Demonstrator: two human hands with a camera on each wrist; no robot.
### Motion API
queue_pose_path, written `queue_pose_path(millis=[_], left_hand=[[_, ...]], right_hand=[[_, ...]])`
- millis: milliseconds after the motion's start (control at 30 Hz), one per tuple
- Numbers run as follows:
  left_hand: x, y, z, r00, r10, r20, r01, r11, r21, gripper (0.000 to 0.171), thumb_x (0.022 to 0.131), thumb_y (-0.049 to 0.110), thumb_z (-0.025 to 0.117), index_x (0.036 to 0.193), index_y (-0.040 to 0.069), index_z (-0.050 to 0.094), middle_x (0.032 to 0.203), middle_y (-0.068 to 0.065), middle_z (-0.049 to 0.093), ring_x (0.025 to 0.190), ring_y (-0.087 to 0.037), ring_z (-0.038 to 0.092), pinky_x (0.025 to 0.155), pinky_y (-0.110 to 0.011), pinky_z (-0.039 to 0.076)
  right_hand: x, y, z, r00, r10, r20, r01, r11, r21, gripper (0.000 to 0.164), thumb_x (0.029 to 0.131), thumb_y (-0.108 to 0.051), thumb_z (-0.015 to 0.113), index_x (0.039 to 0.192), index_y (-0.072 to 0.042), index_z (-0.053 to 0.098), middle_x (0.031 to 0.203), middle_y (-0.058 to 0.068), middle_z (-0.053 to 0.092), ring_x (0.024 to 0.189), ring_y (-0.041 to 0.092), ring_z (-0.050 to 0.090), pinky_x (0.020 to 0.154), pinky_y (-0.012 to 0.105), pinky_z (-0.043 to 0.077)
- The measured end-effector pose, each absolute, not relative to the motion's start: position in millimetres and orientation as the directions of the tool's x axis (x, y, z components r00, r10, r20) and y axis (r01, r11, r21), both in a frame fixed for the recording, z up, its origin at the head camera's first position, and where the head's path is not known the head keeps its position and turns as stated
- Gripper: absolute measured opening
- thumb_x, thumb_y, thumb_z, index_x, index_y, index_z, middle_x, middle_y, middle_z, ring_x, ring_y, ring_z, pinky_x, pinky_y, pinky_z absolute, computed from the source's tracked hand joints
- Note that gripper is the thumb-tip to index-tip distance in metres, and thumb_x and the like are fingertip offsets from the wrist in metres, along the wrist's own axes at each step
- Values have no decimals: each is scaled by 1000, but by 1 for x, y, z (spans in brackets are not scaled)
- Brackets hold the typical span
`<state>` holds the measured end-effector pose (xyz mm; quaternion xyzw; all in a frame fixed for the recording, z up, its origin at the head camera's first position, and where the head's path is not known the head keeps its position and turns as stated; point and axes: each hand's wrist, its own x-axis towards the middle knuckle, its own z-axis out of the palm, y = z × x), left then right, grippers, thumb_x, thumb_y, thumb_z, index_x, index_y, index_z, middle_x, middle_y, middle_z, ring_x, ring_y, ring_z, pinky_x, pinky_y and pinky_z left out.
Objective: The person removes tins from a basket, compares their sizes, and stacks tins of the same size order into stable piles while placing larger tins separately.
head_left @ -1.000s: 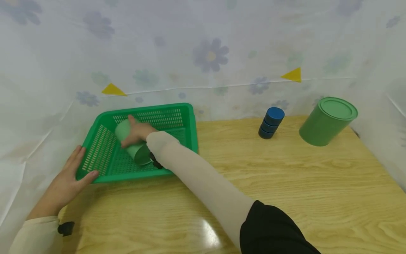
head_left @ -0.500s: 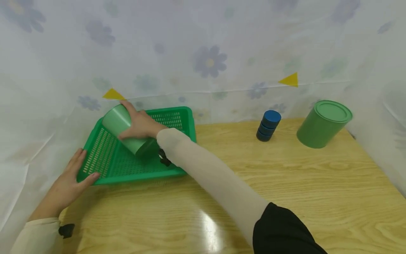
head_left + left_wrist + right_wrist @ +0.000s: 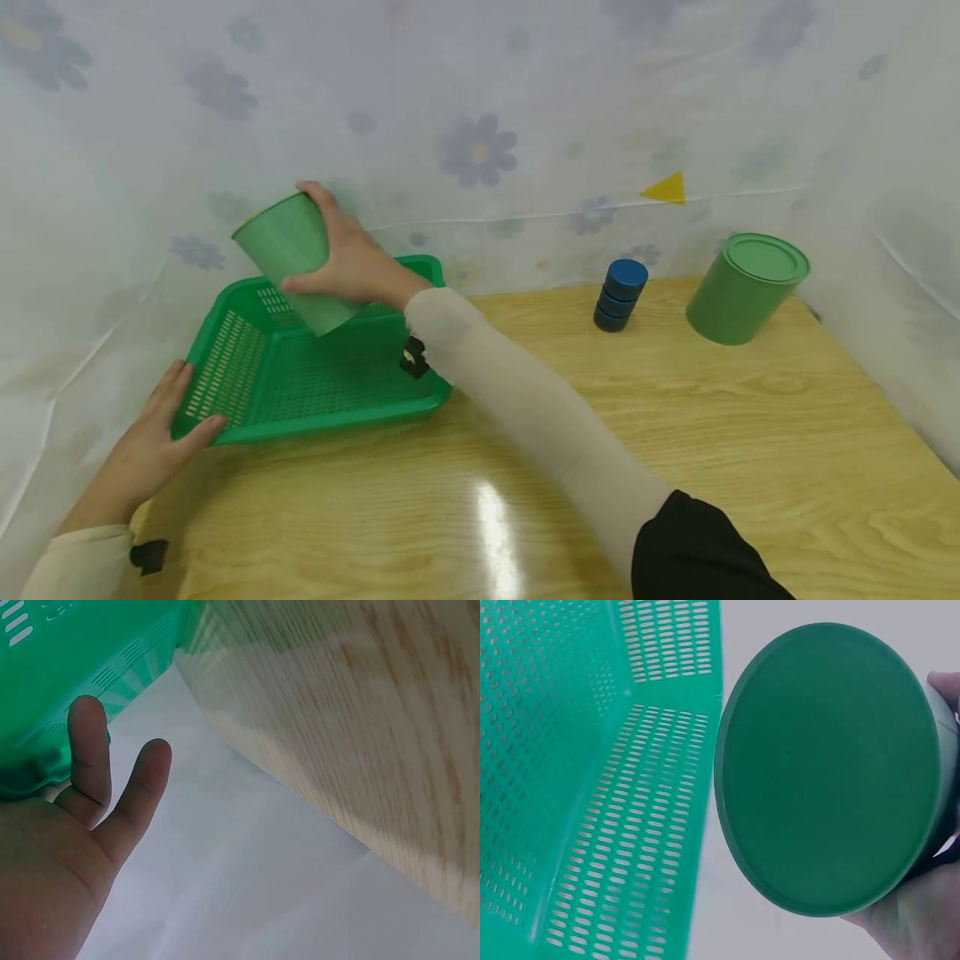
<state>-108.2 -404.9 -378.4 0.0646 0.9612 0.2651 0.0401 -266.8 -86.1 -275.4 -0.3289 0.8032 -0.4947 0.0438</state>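
My right hand (image 3: 348,258) grips a light green canister (image 3: 288,242) round its side, tilted above the back left of a green plastic basket (image 3: 300,429). In the right wrist view, the flat dark green round end of the canister (image 3: 829,769) faces the camera, beside the basket's slotted wall (image 3: 630,840). My left hand (image 3: 146,450) rests at the basket's front left corner, its thumb along the front rim and fingers spread along the left side. In the left wrist view, two fingers of the left hand (image 3: 67,847) extend straight beside the basket (image 3: 82,660).
A blue cylinder with ringed grooves (image 3: 621,293) stands at the back of the wooden table (image 3: 585,400). To its right is a larger green can with a lid (image 3: 738,292). A flowered white curtain (image 3: 480,100) hangs behind, with a yellow triangle (image 3: 667,190) on it.
My right hand has lifted the green canister up out of the basket, tilting its far end higher. My left hand has stayed at the basket's corner. The view has shifted slightly.
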Motion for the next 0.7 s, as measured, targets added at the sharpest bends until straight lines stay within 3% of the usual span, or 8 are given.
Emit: queue_pose_path(millis=[333,700], left_hand=[[-113,-407,-380,-986,165,-8,138,849,511,89,105,36,54,162,16,-11,166,-12,-18,139,-66,4,90,-86,17],[-116,-413,-380,-986,166,-15,135,851,507,88,105,37,53,162,16,-11,166,-12,-19,140,-64,1,90,-86,16]], right_hand=[[-250,-37,-267,-777,-542,322,-550,334,-765,119,81,-51,79,149,-63,-18,140,6,35,108,19,52,80,35,52],[-242,0,-280,-755,-469,459,-628,316,-711,113,79,-45,83,161,-41,4,145,13,37,111,23,54,80,38,54]])
